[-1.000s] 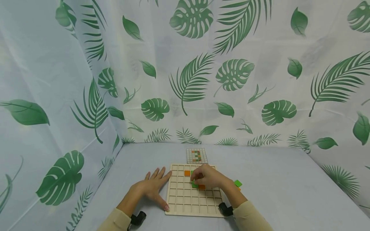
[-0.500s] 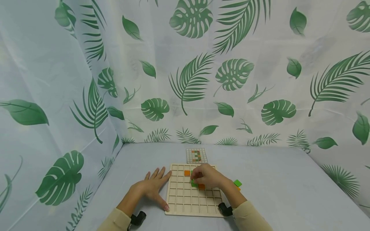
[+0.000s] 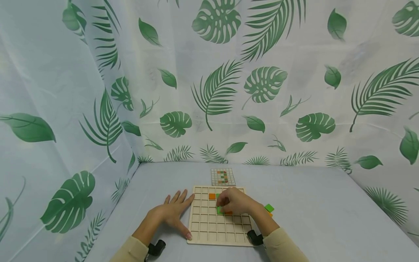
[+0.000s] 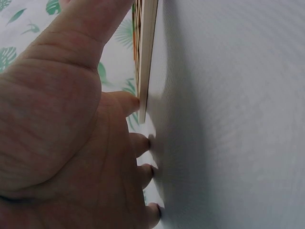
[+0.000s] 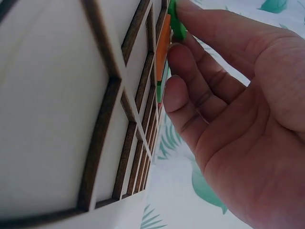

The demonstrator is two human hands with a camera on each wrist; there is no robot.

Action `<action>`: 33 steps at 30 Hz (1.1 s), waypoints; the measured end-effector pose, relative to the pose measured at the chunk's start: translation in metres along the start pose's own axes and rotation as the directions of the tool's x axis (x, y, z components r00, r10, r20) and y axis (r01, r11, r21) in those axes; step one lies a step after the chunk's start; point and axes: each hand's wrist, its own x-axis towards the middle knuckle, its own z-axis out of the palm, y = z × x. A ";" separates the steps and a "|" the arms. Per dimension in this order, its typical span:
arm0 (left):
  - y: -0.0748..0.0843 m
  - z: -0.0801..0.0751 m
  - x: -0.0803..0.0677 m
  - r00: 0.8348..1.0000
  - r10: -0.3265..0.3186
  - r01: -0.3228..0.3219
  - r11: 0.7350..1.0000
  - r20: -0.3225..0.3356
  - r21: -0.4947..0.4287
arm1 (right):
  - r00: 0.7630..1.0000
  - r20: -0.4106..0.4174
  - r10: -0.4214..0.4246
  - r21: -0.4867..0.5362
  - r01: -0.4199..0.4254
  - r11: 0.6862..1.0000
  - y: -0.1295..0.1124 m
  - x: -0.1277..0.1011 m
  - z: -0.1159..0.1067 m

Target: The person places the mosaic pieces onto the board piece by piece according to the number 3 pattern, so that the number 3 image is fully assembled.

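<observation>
A wooden grid board (image 3: 209,228) lies on the table in the head view. My right hand (image 3: 238,201) is over its upper middle, pinching a green square tile (image 5: 177,23) between thumb and fingers at the grid surface. An orange tile (image 5: 163,46) sits in a cell beside that tile in the right wrist view. Another orange tile (image 3: 212,196) lies in an upper cell, and the right fingers partly hide more tiles. My left hand (image 3: 172,214) is spread at the board's left side, index finger and thumb touching the edge (image 4: 148,57).
Behind the board lies a pattern card (image 3: 223,177) printed with a coloured grid. Loose green (image 3: 269,208) and orange tiles lie right of the board, partly behind the right forearm. A leaf-print curtain (image 3: 216,120) stands along the back and sides.
The green tile under my right fingers has shifted and shows flatter against the grid. My right hand has shifted very slightly; the left hand stays still.
</observation>
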 end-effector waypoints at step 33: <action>-0.001 0.000 0.000 1.000 0.022 -0.022 1.000 -0.002 -0.011 | 0.988 -0.148 0.052 -0.033 -0.057 0.998 0.005 -0.010 -0.021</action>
